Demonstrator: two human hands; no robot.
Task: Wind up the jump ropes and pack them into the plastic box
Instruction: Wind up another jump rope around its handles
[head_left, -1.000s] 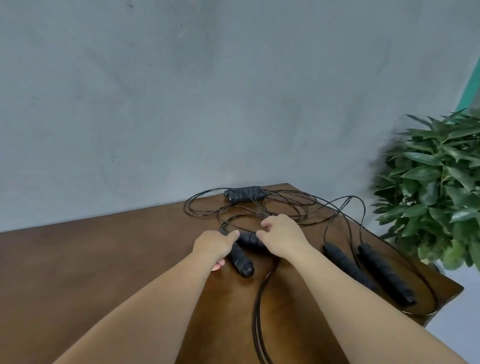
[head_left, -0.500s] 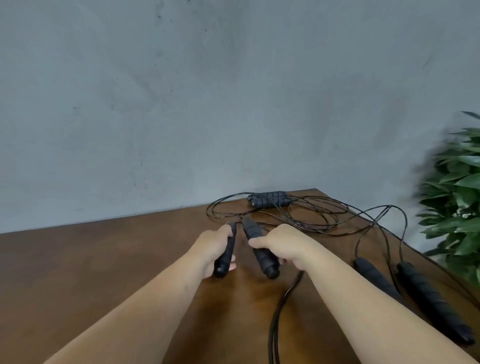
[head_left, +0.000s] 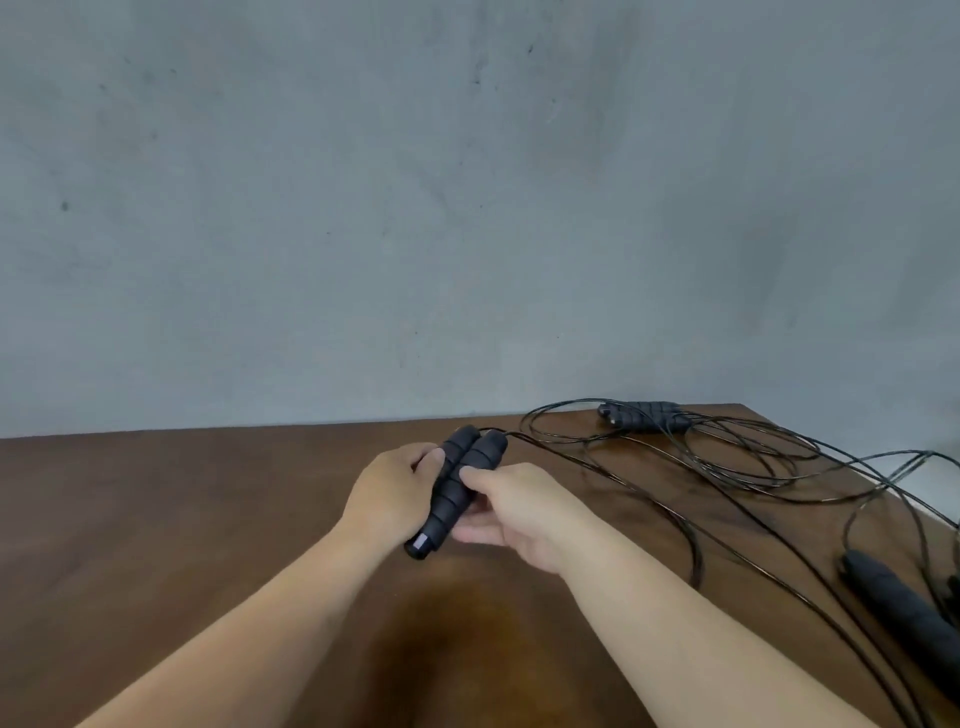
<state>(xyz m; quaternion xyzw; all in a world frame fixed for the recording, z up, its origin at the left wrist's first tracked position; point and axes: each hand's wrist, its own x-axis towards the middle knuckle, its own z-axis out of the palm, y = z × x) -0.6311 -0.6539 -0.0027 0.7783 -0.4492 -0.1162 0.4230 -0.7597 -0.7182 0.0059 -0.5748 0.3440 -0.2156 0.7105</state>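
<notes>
Two black foam jump-rope handles (head_left: 460, 480) are pressed together side by side above the table. My left hand (head_left: 389, 493) grips them from the left. My right hand (head_left: 514, 506) holds them from the right, thumb on top and fingers underneath. Their thin black rope (head_left: 649, 499) trails off to the right across the wood. Another pair of handles (head_left: 644, 414) lies at the back right amid loose rope loops (head_left: 748, 457). A third handle (head_left: 898, 603) lies at the right edge. No plastic box is in view.
The brown wooden table (head_left: 182, 519) spreads out to the left and in front of me. A grey wall (head_left: 415, 208) stands right behind it. The table's right edge runs close past the far rope loops.
My hands lifted one handle each off the table and brought the two together into one bundle. My view swung left, so the plant at the right dropped out of sight.
</notes>
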